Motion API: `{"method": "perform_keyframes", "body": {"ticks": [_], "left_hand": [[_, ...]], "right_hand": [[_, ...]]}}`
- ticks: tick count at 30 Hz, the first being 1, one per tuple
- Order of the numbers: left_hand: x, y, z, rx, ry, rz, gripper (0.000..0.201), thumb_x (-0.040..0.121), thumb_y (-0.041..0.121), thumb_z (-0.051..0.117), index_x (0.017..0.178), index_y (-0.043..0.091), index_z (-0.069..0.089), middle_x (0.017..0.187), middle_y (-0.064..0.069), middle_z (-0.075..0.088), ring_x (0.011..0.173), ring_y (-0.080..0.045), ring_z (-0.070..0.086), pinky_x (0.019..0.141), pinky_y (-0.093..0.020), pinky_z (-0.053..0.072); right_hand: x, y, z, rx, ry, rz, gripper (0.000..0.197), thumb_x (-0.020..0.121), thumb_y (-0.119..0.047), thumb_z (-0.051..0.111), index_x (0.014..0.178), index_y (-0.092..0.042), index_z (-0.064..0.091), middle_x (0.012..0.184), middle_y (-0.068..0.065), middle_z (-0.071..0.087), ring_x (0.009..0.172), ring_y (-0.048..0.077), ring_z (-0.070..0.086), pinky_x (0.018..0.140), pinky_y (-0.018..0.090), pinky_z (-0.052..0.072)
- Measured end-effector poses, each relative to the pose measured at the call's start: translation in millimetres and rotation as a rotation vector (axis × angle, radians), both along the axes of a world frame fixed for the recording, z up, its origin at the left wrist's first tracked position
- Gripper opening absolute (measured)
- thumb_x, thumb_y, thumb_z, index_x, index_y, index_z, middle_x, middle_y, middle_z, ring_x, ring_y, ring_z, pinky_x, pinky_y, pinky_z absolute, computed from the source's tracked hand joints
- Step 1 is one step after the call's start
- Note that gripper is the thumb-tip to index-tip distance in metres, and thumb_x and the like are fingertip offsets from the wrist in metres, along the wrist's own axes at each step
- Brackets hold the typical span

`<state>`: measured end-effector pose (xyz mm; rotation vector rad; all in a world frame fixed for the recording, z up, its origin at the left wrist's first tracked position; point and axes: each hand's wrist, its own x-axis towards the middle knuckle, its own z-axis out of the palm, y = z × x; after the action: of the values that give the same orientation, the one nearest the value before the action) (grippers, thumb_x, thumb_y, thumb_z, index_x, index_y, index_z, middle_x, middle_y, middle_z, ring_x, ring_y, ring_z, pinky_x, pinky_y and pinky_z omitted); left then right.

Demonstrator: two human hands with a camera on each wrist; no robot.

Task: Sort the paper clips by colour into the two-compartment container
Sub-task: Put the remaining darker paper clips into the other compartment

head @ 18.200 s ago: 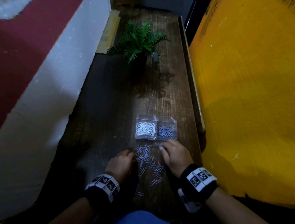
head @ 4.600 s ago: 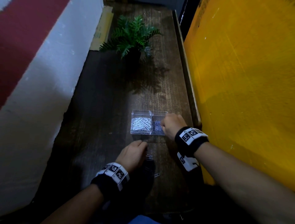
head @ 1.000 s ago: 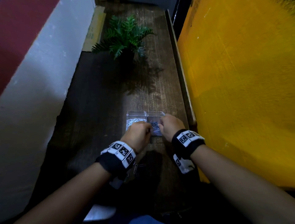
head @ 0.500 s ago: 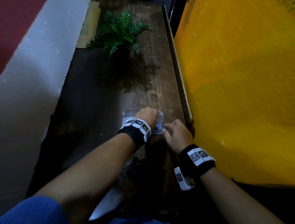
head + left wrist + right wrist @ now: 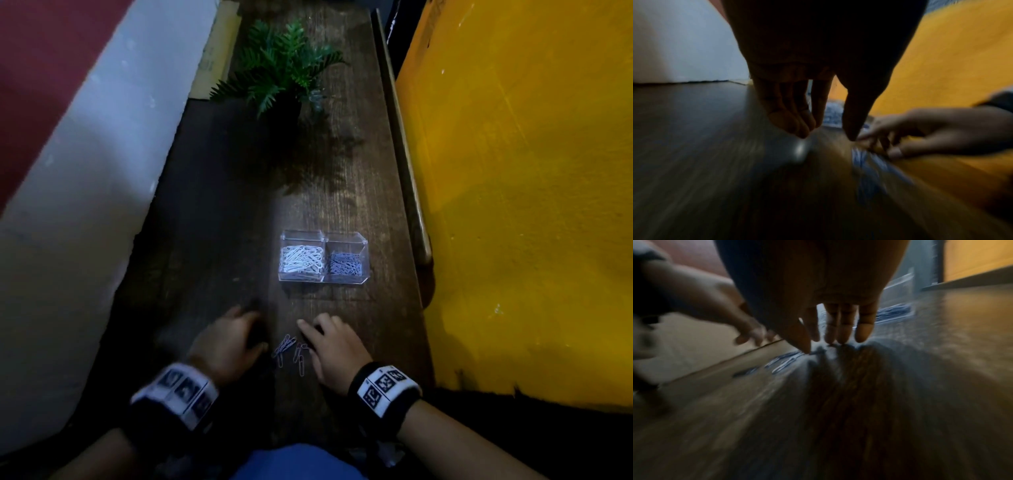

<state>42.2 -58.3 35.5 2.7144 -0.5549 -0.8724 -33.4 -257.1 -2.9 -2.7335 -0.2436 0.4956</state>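
Note:
A clear two-compartment container [image 5: 324,236] stands on the dark wooden table, white paper clips [image 5: 301,259] in its left half and blue paper clips [image 5: 345,268] in its right half. Several loose blue clips [image 5: 289,349] lie on the table nearer to me, blurred in the left wrist view [image 5: 869,164] and the right wrist view [image 5: 783,363]. My left hand [image 5: 236,334] hovers just left of them, fingers hanging down and holding nothing [image 5: 826,131]. My right hand [image 5: 320,334] rests its fingertips on the table just right of the clips, holding nothing [image 5: 822,344].
A small green potted fern [image 5: 284,65] stands at the far end of the table [image 5: 212,219]. A yellow wall [image 5: 520,192] runs along the right edge behind a wooden rail [image 5: 404,164]. A white and red wall [image 5: 78,178] borders the left side.
Both hands have drawn back from the container to the loose clips near me; the left hand, which was over the container half a second ago, now hovers low beside the clips.

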Motion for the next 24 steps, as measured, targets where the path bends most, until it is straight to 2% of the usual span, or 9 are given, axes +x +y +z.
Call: {"method": "perform_keyframes", "body": {"ticks": [4, 8, 11, 13, 14, 17, 20, 22, 24], "left_hand": [[-43, 26, -19, 0.072, 0.138, -0.039, 0.068, 0.086, 0.048, 0.059, 0.145, 0.034, 0.027, 0.149, 0.005, 0.030, 0.125, -0.016, 0.047, 0.101, -0.028, 0.039], [-51, 18, -28, -0.046, 0.085, -0.064, 0.047, 0.095, 0.039, 0.048, 0.141, 0.036, 0.038, 0.145, 0.009, 0.031, 0.125, -0.010, 0.043, 0.099, -0.021, 0.032], [-50, 7, -27, -0.154, 0.036, -0.101, 0.028, 0.091, 0.030, 0.056, 0.118, 0.031, 0.063, 0.115, 0.004, 0.055, 0.099, -0.013, 0.060, 0.078, -0.017, 0.039], [-50, 6, -37, -0.188, 0.023, -0.066, 0.027, 0.083, 0.040, 0.052, 0.100, 0.032, 0.072, 0.093, 0.004, 0.062, 0.073, -0.014, 0.066, 0.062, -0.018, 0.047], [-52, 4, -43, -0.206, 0.008, -0.066, 0.033, 0.082, 0.044, 0.046, 0.098, 0.033, 0.072, 0.091, 0.002, 0.063, 0.070, -0.016, 0.066, 0.060, -0.022, 0.050], [-58, -12, -36, -0.171, 0.006, -0.008, 0.032, 0.087, 0.043, 0.052, 0.116, 0.032, 0.062, 0.110, 0.000, 0.058, 0.088, -0.021, 0.064, 0.072, -0.032, 0.052], [-61, -19, -38, -0.039, 0.053, 0.012, 0.055, 0.087, 0.048, 0.057, 0.136, 0.028, 0.043, 0.131, 0.001, 0.044, 0.108, -0.019, 0.054, 0.089, -0.033, 0.047], [-60, -20, -41, -0.023, 0.065, 0.014, 0.055, 0.087, 0.048, 0.056, 0.136, 0.028, 0.041, 0.131, 0.001, 0.041, 0.109, -0.019, 0.054, 0.091, -0.035, 0.047], [-58, -22, -41, -0.030, 0.057, 0.020, 0.046, 0.088, 0.047, 0.054, 0.130, 0.029, 0.048, 0.126, 0.000, 0.045, 0.104, -0.021, 0.057, 0.087, -0.035, 0.048]], "right_hand": [[10, 3, -4, -0.011, -0.023, 0.252, 0.066, 0.077, -0.023, 0.064, 0.139, -0.026, 0.039, 0.117, 0.007, 0.046, 0.099, 0.025, 0.044, 0.082, 0.039, 0.040], [16, -2, -2, -0.027, -0.024, 0.384, 0.057, 0.076, -0.029, 0.065, 0.131, -0.025, 0.050, 0.113, 0.007, 0.052, 0.095, 0.025, 0.049, 0.077, 0.038, 0.042], [11, -12, -4, 0.010, -0.041, 0.395, 0.040, 0.082, -0.032, 0.058, 0.121, -0.023, 0.060, 0.104, 0.005, 0.056, 0.088, 0.024, 0.053, 0.072, 0.036, 0.047], [7, -15, -2, 0.034, -0.032, 0.386, 0.036, 0.085, -0.031, 0.057, 0.118, -0.019, 0.063, 0.102, 0.005, 0.058, 0.086, 0.023, 0.054, 0.071, 0.037, 0.051], [4, -15, -2, 0.030, -0.032, 0.381, 0.038, 0.085, -0.033, 0.059, 0.119, -0.017, 0.062, 0.103, 0.006, 0.057, 0.088, 0.023, 0.054, 0.073, 0.038, 0.051], [-1, -16, 0, 0.006, -0.004, 0.382, 0.051, 0.084, -0.041, 0.063, 0.125, -0.011, 0.058, 0.109, 0.008, 0.055, 0.094, 0.025, 0.054, 0.079, 0.038, 0.049], [-1, -15, -1, -0.012, -0.011, 0.395, 0.053, 0.081, -0.041, 0.067, 0.122, -0.009, 0.059, 0.106, 0.010, 0.057, 0.091, 0.026, 0.056, 0.076, 0.037, 0.049], [-1, -12, -3, 0.008, -0.024, 0.396, 0.040, 0.083, -0.038, 0.065, 0.112, -0.011, 0.065, 0.098, 0.008, 0.059, 0.083, 0.025, 0.059, 0.068, 0.034, 0.052], [1, -10, -5, 0.030, -0.020, 0.388, 0.035, 0.087, -0.039, 0.050, 0.100, -0.012, 0.069, 0.087, 0.005, 0.059, 0.074, 0.023, 0.059, 0.059, 0.032, 0.053]]}}
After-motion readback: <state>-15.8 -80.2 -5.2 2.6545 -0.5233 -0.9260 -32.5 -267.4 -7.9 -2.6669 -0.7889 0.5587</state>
